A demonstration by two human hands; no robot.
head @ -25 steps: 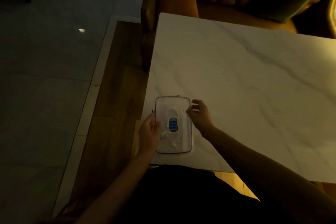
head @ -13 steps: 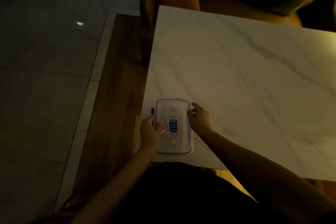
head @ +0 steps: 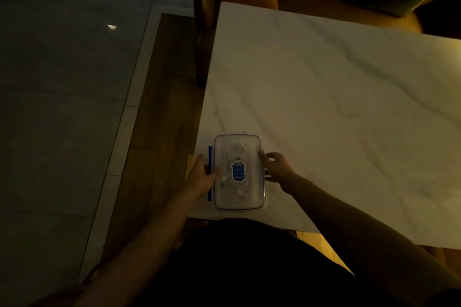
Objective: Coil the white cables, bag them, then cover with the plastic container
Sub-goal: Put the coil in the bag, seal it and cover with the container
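Clear container (head: 249,143), blue label (head: 238,171); white grey-veined table (head: 324,107)

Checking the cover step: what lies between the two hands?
Head view: the clear plastic container, white cables visible through it, between left hand and right hand.

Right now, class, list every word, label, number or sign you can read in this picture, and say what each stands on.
On the plastic container, the blue label: print is there, but too small and blurred to read.
On the blue strip beside it: no lettering can be made out.
No other text shows anywhere.
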